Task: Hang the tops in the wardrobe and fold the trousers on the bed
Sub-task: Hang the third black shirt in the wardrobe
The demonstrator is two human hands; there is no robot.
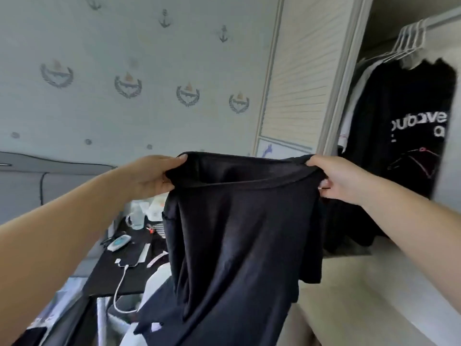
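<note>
A black top hangs in mid-air, stretched by its upper edge between both hands. Left hand has its fingers curled round one end; right hand pinches the other. Beyond, the open wardrobe holds a printed black shirt on white hangers. Below left, a dark table carries a phone on a white cable.

anchor wallpaper, black table, phone
</note>
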